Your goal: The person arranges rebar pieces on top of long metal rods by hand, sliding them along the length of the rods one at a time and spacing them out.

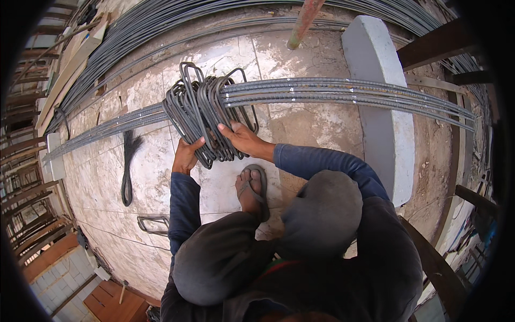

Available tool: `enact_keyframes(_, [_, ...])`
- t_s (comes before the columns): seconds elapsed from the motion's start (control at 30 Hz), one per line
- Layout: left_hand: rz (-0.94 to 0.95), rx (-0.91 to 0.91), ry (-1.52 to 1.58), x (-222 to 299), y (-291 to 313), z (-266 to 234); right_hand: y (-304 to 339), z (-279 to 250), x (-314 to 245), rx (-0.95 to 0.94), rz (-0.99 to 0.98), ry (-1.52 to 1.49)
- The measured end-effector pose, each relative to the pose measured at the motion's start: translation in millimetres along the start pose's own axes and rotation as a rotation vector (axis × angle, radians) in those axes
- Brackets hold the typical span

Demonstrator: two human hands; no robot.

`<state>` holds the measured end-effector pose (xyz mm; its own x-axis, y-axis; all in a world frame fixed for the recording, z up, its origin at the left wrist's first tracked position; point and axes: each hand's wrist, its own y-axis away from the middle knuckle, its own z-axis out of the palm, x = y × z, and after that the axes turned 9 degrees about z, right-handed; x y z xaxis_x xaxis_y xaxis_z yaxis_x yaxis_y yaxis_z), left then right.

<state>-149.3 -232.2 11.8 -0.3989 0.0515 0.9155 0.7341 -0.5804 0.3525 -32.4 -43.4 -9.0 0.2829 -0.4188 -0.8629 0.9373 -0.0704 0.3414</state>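
Note:
A bunch of dark steel stirrups (206, 110), bent into rectangular loops, hangs threaded on several long ribbed steel bars (343, 91) that run left to right across the floor. My left hand (186, 154) grips the lower left side of the stirrup bunch. My right hand (240, 138) holds the lower right side of the same bunch, fingers pressed on the loops. Both forearms wear blue sleeves. My foot in a sandal (252, 189) stands just below the stirrups.
The bars rest on a white concrete block (383, 123) at the right. A loose stirrup (153, 224) and a dark bundle of tie wire (127, 166) lie on the slab at left. More steel bars (155, 27) curve along the far edge. Timber lies at the far left.

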Motion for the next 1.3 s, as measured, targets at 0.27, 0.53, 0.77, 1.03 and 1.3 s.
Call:
enact_keyframes(0.27, [0.085, -0.080, 0.002, -17.9, -14.2, -4.5, 14.7, -33.2, -11.2, 0.042, -0.022, 0.371])
enact_keyframes(0.53, [0.063, -0.045, 0.128, -16.9, -12.4, -9.0, 29.5, -56.3, -1.6, 0.004, 0.001, 0.370])
enact_keyframes(0.77, [0.188, -0.026, 0.284, -37.2, -12.7, -24.1, 51.7, -73.6, -4.8, 0.186, 0.031, 0.349])
enact_keyframes(1.03, [0.237, -0.025, 0.170, -20.2, 8.0, -44.1, 108.8, -136.9, -39.0, 0.360, -0.072, -0.287])
enact_keyframes(1.3, [0.321, 0.487, 0.365, 46.8, -36.5, -64.1, 174.1, -200.0, -106.2, 0.737, -0.215, -0.511])
